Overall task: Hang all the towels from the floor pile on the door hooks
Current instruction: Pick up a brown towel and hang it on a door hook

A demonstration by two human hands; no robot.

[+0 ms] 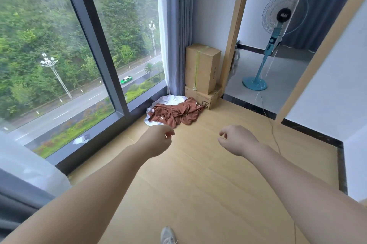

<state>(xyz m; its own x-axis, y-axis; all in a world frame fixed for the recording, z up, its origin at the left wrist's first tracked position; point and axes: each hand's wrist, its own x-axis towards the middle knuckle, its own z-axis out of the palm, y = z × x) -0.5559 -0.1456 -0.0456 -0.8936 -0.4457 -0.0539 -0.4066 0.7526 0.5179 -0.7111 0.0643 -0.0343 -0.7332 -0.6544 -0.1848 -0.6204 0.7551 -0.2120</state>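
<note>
Dark-framed glass window (49, 35) on my left; light wooden floor (198, 184) below. Stacked brown cardboard boxes (202, 69) stand in the corner, with the crumpled rust-brown and white towel pile (174, 113) touching them. My left hand (156, 140) and right hand (236, 140) hover near it, loosely curled, empty.

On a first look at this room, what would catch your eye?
Probably the rust-brown towels heaped over a white towel on the floor in the window corner, beside two stacked cardboard boxes. The left hand and right hand stretch toward it, empty. A blue fan stands beyond the doorway.
</note>
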